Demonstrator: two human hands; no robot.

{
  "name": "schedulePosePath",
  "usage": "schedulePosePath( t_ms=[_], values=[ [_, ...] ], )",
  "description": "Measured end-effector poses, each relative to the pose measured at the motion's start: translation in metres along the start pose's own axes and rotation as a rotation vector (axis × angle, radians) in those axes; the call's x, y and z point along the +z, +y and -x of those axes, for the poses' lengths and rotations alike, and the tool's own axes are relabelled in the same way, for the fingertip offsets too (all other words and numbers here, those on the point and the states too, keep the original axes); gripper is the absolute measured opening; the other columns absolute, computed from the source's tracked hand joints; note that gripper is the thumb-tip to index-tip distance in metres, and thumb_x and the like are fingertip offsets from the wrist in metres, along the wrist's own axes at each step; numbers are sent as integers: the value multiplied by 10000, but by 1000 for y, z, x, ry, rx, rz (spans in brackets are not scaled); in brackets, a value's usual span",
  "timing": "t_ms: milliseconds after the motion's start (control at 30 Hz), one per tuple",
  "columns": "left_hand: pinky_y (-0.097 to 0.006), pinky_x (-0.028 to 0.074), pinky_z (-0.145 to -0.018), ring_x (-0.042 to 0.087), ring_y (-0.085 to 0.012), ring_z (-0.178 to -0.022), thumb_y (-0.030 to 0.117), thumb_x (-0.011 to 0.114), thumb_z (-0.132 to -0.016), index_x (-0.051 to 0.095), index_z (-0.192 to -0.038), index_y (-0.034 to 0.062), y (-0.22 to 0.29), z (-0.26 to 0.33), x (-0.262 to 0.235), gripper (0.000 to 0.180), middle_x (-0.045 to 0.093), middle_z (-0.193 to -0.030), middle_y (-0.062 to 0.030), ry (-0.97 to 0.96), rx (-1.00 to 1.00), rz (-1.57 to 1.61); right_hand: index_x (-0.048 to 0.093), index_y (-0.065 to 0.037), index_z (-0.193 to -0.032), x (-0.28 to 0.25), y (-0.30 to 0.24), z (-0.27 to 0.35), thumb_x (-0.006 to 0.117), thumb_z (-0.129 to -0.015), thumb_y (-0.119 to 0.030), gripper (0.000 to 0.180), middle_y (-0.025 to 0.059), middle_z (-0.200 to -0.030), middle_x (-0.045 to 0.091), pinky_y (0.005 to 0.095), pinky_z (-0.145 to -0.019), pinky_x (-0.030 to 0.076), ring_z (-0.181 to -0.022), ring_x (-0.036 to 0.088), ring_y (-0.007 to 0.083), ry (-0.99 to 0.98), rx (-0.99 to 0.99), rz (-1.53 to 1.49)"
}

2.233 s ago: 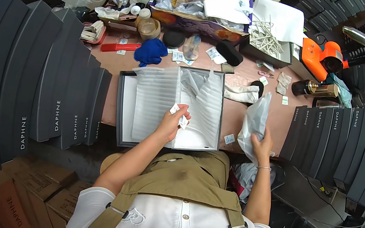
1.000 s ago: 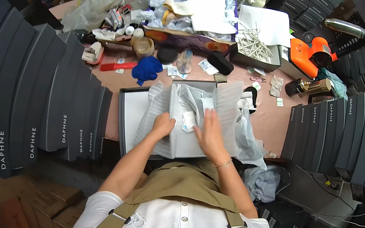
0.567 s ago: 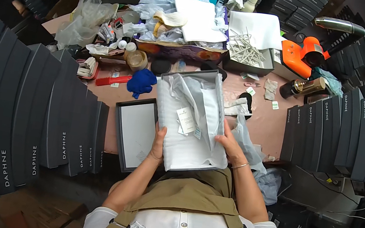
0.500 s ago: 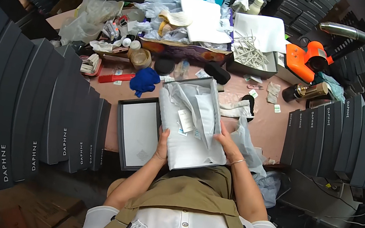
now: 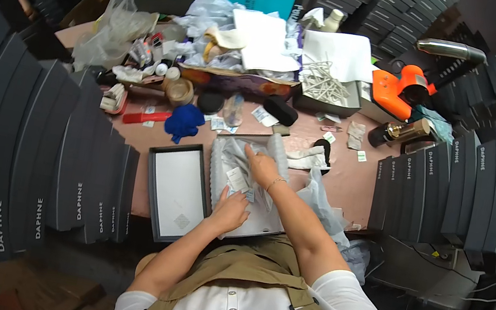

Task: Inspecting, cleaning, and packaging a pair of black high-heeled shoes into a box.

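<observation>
A grey shoe box base (image 5: 268, 230) lies in front of me, lined with white wrapping (image 5: 219, 158). Thin white tissue paper (image 5: 233, 148) covers what is inside, so the contents are hidden. My right hand (image 5: 263, 168) reaches over the box to its upper part, its fingers closed on the tissue paper. Lower down, my left hand (image 5: 230, 211) rests on the wrapping with fingers apart, beside a white tag (image 5: 235, 178) and small printed packets (image 5: 249, 194). Left of the base, touching or nearly so, the box lid (image 5: 177, 189) lies with its pale inner side up.
Stacks of dark shoe boxes (image 5: 72, 154) line the left, with more boxes (image 5: 461, 193) at right. Farther back are a blue cloth (image 5: 184, 122), a red strip (image 5: 146, 117), a carton of crumpled paper (image 5: 241, 81), a box of white sticks (image 5: 323, 102) and an orange heat tool (image 5: 393, 93).
Both hands have left the box's sides and moved onto its contents. The box now sits lower and straighter on the table, and the raised tissue flap has come down.
</observation>
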State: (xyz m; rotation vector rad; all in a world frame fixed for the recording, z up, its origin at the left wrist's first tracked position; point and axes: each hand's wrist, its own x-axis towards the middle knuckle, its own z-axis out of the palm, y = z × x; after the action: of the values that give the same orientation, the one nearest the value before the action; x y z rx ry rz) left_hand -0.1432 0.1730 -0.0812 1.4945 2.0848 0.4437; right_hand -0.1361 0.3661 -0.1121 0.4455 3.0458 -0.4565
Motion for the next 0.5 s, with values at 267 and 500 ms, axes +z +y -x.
schedulePosePath(
  t_ms=[267, 500],
  values=[
    [-374, 421, -978, 513, -197, -1174, 515, 503, -942, 394, -1402, 120, 51, 21, -34, 616, 492, -1343, -53, 259, -324, 2231, 526, -4, -1259, -114, -72, 53, 633, -845, -140, 449, 196, -1041, 609, 356, -878, 457, -985, 589, 318, 526, -5, -663],
    [-363, 446, -992, 547, -215, -1171, 529, 494, -933, 419, -1375, 78, 16, 56, -25, 636, 532, -1320, -69, 362, -116, 2012, 607, -4, -1083, -129, -81, 96, 692, -845, -172, 304, 114, -898, 626, 286, -718, 486, -803, 612, 247, 12, 310, -1138]
  ],
)
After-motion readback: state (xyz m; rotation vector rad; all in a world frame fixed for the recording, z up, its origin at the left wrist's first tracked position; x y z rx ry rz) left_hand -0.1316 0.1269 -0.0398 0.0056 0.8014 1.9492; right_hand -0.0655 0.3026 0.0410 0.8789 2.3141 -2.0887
